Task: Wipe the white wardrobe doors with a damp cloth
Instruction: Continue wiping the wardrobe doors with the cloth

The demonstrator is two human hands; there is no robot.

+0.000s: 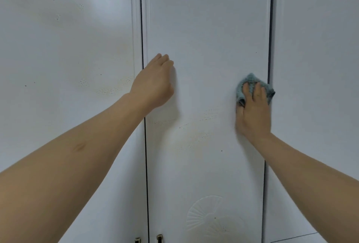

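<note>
Three white wardrobe doors fill the view. The middle door [206,35] carries faint yellowish specks and smears around its centre. My right hand [252,112] holds a bunched teal cloth [252,84] against the middle door near its right edge, fingers curled over the cloth. My left hand [154,82] rests against the same door just right of its left edge, fingers bent toward the surface and holding nothing.
The left door [66,48] shows dotted stains and a few dark specks. The right door [318,48] is plain. Dark gaps separate the doors. Two brass handles [148,239] peek in at the bottom, and an embossed fan pattern [206,215] marks the middle door.
</note>
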